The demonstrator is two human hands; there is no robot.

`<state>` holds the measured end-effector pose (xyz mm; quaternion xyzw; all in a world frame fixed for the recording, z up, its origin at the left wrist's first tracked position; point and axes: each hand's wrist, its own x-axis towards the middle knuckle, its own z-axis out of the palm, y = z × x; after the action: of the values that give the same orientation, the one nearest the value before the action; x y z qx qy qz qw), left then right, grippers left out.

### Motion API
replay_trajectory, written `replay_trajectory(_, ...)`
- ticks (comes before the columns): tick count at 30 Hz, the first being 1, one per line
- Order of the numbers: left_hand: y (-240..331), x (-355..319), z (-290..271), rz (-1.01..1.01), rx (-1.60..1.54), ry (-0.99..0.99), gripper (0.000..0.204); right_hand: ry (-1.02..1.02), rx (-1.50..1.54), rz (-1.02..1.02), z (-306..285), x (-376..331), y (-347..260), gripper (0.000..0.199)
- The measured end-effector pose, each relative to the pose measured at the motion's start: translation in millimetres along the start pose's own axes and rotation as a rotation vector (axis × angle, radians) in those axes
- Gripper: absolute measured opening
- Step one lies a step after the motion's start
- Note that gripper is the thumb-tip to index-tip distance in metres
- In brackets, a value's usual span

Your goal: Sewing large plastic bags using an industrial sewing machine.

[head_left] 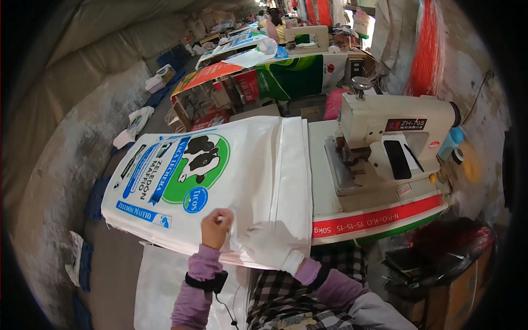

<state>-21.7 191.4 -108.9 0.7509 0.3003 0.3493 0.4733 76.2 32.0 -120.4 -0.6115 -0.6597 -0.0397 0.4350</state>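
A stack of white woven sacks lies in front of me, the top one printed with a cow's head in a green circle and blue bands. Over its near edge is my bare left hand, fingers curled into a pinch; whatever they may hold is too small to make out. Close beside it on the right, my right hand wears a white glove and rests at the sack's near edge. Its fingers blend into the white fabric and look smeared, so their grip is unclear.
To the right stands a cream sewing machine with a phone lying on it. Red strands hang behind it. A dark plastic-wrapped bundle sits at the lower right. Farther off are another sewing machine and a person.
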Motion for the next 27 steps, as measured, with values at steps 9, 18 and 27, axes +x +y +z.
replay_trajectory(9, 64, -99, -67, 0.210, 0.767, -0.478, 0.028, -0.502, 0.245, -0.258, 12, 2, -43, 0.019)
replay_trajectory(18, 115, -174, -133, 0.180, 0.777, -0.135, 0.004, 0.294, -0.468, 0.250, -87, 14, 144, 0.032)
replay_trajectory(27, 77, -206, -163, 0.173, 0.786, -0.273, 0.015, 0.430, -0.377, 0.162, -106, 10, 171, 0.035)
